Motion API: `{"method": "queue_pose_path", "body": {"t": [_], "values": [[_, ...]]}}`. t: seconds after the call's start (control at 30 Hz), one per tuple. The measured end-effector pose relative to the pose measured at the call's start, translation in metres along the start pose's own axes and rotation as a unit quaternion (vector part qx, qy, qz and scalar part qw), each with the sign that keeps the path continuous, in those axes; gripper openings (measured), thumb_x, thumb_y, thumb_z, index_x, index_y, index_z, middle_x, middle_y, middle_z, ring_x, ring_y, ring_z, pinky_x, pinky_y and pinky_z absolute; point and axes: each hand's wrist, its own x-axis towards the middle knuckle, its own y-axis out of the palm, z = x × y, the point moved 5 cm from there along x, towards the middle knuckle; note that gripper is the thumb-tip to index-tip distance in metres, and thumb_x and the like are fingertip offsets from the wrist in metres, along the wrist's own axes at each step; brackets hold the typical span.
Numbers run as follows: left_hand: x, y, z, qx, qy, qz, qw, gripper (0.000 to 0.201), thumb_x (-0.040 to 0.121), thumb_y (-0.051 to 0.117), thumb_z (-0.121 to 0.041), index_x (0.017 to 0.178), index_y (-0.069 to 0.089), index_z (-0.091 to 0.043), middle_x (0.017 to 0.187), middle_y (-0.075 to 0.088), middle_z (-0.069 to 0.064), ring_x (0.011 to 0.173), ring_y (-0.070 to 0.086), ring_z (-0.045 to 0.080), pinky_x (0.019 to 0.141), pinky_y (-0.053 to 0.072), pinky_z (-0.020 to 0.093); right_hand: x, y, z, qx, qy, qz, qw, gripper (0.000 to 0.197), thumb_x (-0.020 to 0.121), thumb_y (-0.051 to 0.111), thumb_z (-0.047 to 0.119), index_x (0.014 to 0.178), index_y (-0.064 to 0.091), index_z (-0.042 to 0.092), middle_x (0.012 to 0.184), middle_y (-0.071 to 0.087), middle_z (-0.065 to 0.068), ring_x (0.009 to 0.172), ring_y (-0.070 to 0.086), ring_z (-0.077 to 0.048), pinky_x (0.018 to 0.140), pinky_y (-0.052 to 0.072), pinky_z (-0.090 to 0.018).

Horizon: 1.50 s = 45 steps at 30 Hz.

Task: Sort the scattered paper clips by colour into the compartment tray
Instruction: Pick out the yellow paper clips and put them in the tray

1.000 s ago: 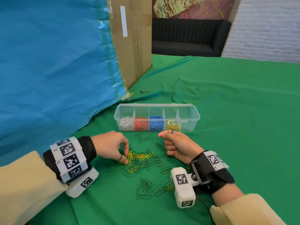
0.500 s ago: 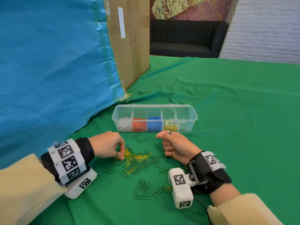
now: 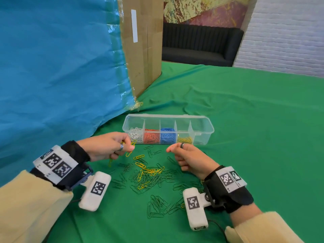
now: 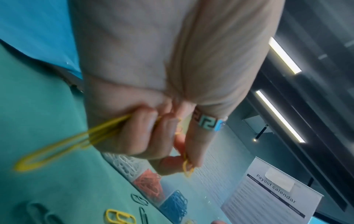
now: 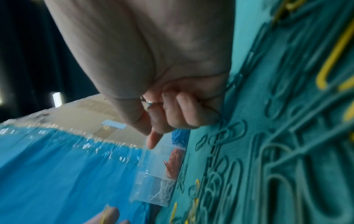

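Note:
The clear compartment tray (image 3: 201, 118) lies on the green cloth, with white, red, blue and yellow clips in separate sections and the rightmost section looking empty. A loose pile of green and yellow paper clips (image 3: 149, 176) lies in front of it. My left hand (image 3: 130, 146) hovers above the pile's left edge, just in front of the white section. It pinches yellow clips (image 4: 57, 148) between thumb and fingers, with more sticking out of the fist. My right hand (image 3: 172, 149) rests as a curled fist right of the pile, in front of the yellow section, and no clip shows in it.
A tall cardboard box (image 3: 142, 50) and a blue sheet (image 3: 57, 67) stand at the left behind the tray. Green cloth (image 3: 254, 137) stretches away to the right. A few green clips (image 3: 157, 206) lie nearer to me, between the wrists.
My left hand has risen off the pile with yellow clips and moved up towards the tray. My right hand has stayed almost where it was.

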Motion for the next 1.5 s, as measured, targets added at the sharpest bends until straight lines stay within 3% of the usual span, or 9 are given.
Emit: {"method": "queue_pose_path", "body": {"t": [0.23, 0.4, 0.57, 0.77, 0.97, 1.03, 1.13, 1.23, 1.5], "values": [[0.017, -0.009, 0.007, -0.395, 0.055, 0.044, 0.916, 0.022, 0.072, 0.064, -0.007, 0.091, 0.054, -0.004, 0.065, 0.044, 0.001, 0.045, 0.035, 0.006, 0.036, 0.031, 0.016, -0.003, 0.048, 0.035, -0.491, -0.061, 0.145, 0.857, 0.023, 0.095, 0.050, 0.030, 0.111, 0.061, 0.019, 0.066, 0.043, 0.012, 0.054, 0.037, -0.009, 0.052, 0.030, -0.019], [0.030, -0.009, 0.007, -0.534, 0.090, 0.129, 0.831, 0.023, 0.052, 0.076, -0.008, 0.063, 0.056, -0.010, 0.057, 0.039, -0.003, 0.042, 0.036, 0.008, 0.036, 0.030, 0.018, 0.029, 0.082, 0.049, -0.600, -0.073, 0.133, 0.785, 0.032, 0.089, 0.059, 0.037, 0.111, 0.058, 0.013, 0.074, 0.045, 0.007, 0.068, 0.046, -0.013, 0.062, 0.036, -0.023], [0.036, -0.013, 0.017, -0.572, 0.084, 0.154, 0.801, 0.028, 0.064, 0.076, -0.020, 0.058, 0.049, -0.015, 0.053, 0.034, -0.005, 0.045, 0.021, 0.005, 0.035, 0.024, 0.018, 0.050, 0.091, 0.041, -0.602, -0.045, 0.158, 0.782, 0.031, 0.084, 0.066, 0.035, 0.099, 0.064, 0.009, 0.095, 0.064, -0.004, 0.082, 0.053, -0.016, 0.073, 0.041, -0.025], [0.037, -0.012, 0.019, -0.615, 0.068, 0.232, 0.751, 0.021, 0.086, 0.064, -0.020, 0.069, 0.059, -0.009, 0.057, 0.033, -0.003, 0.046, 0.025, 0.008, 0.038, 0.023, 0.023, 0.050, 0.085, 0.037, -0.606, -0.048, 0.183, 0.773, 0.021, 0.094, 0.052, 0.027, 0.075, 0.048, 0.018, 0.069, 0.047, 0.006, 0.062, 0.042, -0.011, 0.055, 0.034, -0.020], [0.041, -0.027, 0.035, -0.652, 0.049, 0.239, 0.718, 0.041, 0.098, 0.037, -0.022, 0.066, 0.054, -0.004, 0.060, 0.032, 0.001, 0.049, 0.028, 0.015, 0.046, 0.024, 0.028, 0.039, 0.066, 0.045, -0.308, 0.020, 0.134, 0.942, 0.008, 0.101, 0.032, 0.013, 0.093, 0.034, 0.011, 0.071, 0.046, 0.003, 0.050, 0.038, -0.004, 0.048, 0.036, -0.017], [0.041, -0.030, 0.035, -0.669, 0.044, 0.225, 0.707, 0.034, 0.092, 0.048, -0.014, 0.060, 0.051, -0.004, 0.056, 0.030, 0.000, 0.046, 0.026, 0.014, 0.041, 0.025, 0.028, 0.043, 0.065, 0.051, -0.387, -0.004, 0.122, 0.914, 0.011, 0.098, 0.029, 0.004, 0.106, 0.036, 0.005, 0.078, 0.048, 0.002, 0.050, 0.044, 0.002, 0.051, 0.040, -0.017], [0.042, -0.033, 0.039, -0.720, 0.017, 0.132, 0.681, 0.033, 0.077, 0.060, -0.005, 0.050, 0.042, -0.010, 0.048, 0.025, -0.003, 0.040, 0.017, 0.005, 0.027, 0.023, 0.020, 0.052, 0.067, 0.053, -0.607, -0.054, 0.102, 0.786, 0.031, 0.098, 0.029, 0.009, 0.124, 0.046, 0.005, 0.116, 0.056, -0.008, 0.099, 0.058, -0.013, 0.091, 0.046, -0.029], [0.042, -0.037, 0.043, -0.749, 0.005, 0.054, 0.661, 0.031, 0.080, 0.048, -0.015, 0.051, 0.038, -0.013, 0.043, 0.029, -0.002, 0.033, 0.015, 0.004, 0.024, 0.021, 0.017, 0.053, 0.071, 0.055, -0.735, -0.070, 0.064, 0.671, 0.031, 0.100, 0.032, 0.023, 0.120, 0.049, 0.005, 0.112, 0.058, -0.016, 0.099, 0.059, -0.029, 0.080, 0.046, -0.034], [0.041, -0.036, 0.041, -0.735, 0.012, 0.036, 0.677, 0.029, 0.080, 0.048, -0.016, 0.052, 0.040, -0.014, 0.044, 0.029, -0.004, 0.027, 0.028, 0.008, 0.024, 0.019, 0.016, 0.054, 0.062, 0.053, -0.694, -0.042, 0.053, 0.717, 0.025, 0.092, 0.055, 0.032, 0.112, 0.055, 0.017, 0.090, 0.053, 0.001, 0.090, 0.055, -0.022, 0.075, 0.041, -0.027]]}}
